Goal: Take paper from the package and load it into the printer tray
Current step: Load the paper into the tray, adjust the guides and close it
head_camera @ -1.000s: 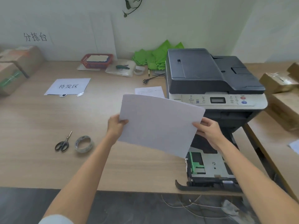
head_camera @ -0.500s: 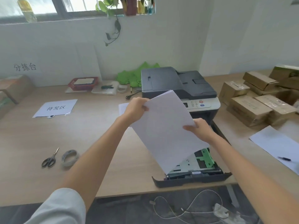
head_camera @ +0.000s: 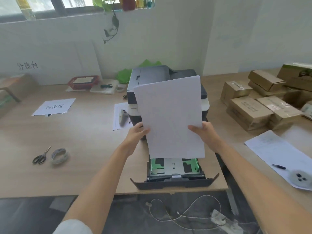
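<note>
Head view: left hand (head_camera: 137, 136) and right hand (head_camera: 205, 134) each grip a side edge of the paper (head_camera: 170, 115), held upright between them, apparently to square it, above the open, pulled-out printer tray (head_camera: 173, 181) below.

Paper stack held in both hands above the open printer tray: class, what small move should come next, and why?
Probably lower the paper stack and lay it flat into the tray. The left hand and right hand hold it upright by its side edges, its bottom edge above the pulled-out tray, which looks empty.
</note>
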A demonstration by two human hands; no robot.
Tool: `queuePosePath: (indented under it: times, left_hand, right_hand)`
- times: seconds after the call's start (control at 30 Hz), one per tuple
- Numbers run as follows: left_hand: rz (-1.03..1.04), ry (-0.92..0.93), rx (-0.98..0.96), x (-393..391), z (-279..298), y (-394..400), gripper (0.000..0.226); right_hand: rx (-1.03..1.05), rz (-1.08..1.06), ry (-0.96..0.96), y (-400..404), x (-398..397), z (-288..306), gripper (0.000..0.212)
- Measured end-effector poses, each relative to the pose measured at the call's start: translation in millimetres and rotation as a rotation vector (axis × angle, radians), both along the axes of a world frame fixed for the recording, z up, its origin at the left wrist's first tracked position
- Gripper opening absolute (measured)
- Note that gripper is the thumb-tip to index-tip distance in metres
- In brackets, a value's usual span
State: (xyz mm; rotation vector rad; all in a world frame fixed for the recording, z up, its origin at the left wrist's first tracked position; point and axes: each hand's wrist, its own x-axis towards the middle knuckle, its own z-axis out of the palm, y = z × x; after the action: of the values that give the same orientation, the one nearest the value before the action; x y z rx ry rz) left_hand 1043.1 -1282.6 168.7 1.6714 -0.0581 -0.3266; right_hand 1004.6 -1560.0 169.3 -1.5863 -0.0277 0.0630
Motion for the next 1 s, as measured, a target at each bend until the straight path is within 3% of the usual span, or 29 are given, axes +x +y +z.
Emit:
queuePosePath:
  times: [0.03, 0.17, 0.3, 0.43, 0.67, 0.87, 1.0]
  left_hand:
    - [-0.016, 0.016, -0.018, -5, -7, -1, 0.021]
    - [0.113, 0.013, -0.036, -17, -20, -9, 0.017]
    - [0.204, 0.035, 0.01, -22, -26, -15, 0.016]
    - [0.23, 0.107, 0.094, -33, -41, -17, 0.02]
    - [0.141, 0.296, 0.185, -45, -84, -15, 0.016]
    - [0.122, 0.418, 0.195, -42, -112, -17, 0.017]
    - [0.131, 0.474, 0.208, -28, -123, -18, 0.016]
  right_hand:
    - [0.042, -0.004, 0.007, 0, 1, -3, 0.027]
    - [0.083, -0.074, 0.019, 7, 3, -18, 0.029]
    - [0.052, -0.149, 0.106, 12, 3, -30, 0.015]
    - [-0.003, -0.087, 0.264, 5, -6, -53, 0.004]
    - [-0.137, 0.029, 0.494, -12, -25, -101, 0.012]
    - [-0.194, -0.036, 0.578, -13, -21, -122, 0.004]
    - [-0.195, -0.069, 0.607, -12, -7, -126, 0.01]
